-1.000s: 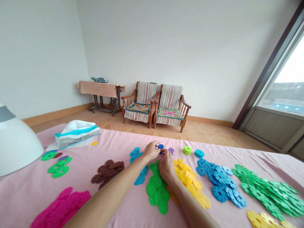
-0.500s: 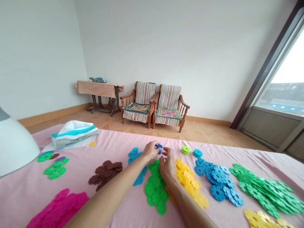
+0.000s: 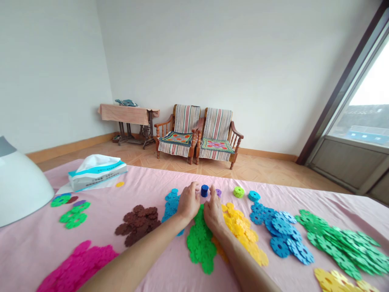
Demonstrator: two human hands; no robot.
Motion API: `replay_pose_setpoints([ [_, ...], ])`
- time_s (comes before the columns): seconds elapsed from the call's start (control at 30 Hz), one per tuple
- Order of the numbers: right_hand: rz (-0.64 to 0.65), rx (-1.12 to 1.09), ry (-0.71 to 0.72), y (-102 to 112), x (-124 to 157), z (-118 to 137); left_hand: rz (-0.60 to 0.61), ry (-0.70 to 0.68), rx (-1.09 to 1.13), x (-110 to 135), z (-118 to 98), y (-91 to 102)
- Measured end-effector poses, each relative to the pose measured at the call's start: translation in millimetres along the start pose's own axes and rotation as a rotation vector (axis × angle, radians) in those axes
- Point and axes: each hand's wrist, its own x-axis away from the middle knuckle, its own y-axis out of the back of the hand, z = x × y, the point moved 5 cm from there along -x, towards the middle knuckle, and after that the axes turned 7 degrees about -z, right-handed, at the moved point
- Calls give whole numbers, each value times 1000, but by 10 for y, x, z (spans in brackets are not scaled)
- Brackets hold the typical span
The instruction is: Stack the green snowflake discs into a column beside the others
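A short upright stack of dark blue snowflake discs [image 3: 204, 191] stands near the table's far edge. On its left is my left hand [image 3: 189, 201], fingers curved and apart, not touching the stack. My right hand [image 3: 214, 210] is close on the other side, fingers loosely extended with nothing visible in them. Behind its fingertips a purple stack [image 3: 218, 193] shows in part. Green discs [image 3: 201, 245] lie in a pile below my hands. Yellow discs [image 3: 241, 229] lie right of my right wrist, and light blue discs [image 3: 172, 205] are partly hidden behind my left hand.
A lime green stack [image 3: 238, 192] and a blue stack [image 3: 253, 196] stand to the right. Brown [image 3: 139, 223], magenta [image 3: 77, 265], blue [image 3: 281, 231] and green [image 3: 343, 245] disc piles lie around. At left are a tissue pack [image 3: 99, 174] and a white rounded object [image 3: 22, 188].
My left hand has let go of the dark blue stack and drawn back to the left and nearer. The stack now stands alone, and the purple stack behind has come into view.
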Motion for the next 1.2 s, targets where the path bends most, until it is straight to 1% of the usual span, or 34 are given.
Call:
replay_pose_setpoints([
  [0.13, 12, 0, 36, -14, 4, -4, 2, -51, 20, 5, -80, 15],
  [0.3, 14, -10, 59, -21, 10, -14, -8, -72, 31, -46, -125, -5],
  [0.47, 13, 13, 47, -26, 8, -15, -16, -51, 3, -83, -94, -16],
  [0.57, -24, 56, 21, -11, 7, -26, -20, -20, -39, -125, -43, -39],
  [0.67, -16, 93, 38, -19, 15, -38, 16, -16, -78, -165, -24, -80],
  [0.83, 29, 122, 57, -48, 15, -59, 97, -31, -112, -173, -75, -117],
  [1.2, 57, 135, 52, -26, -5, 7, 110, -8, -154, -131, -98, -95],
])
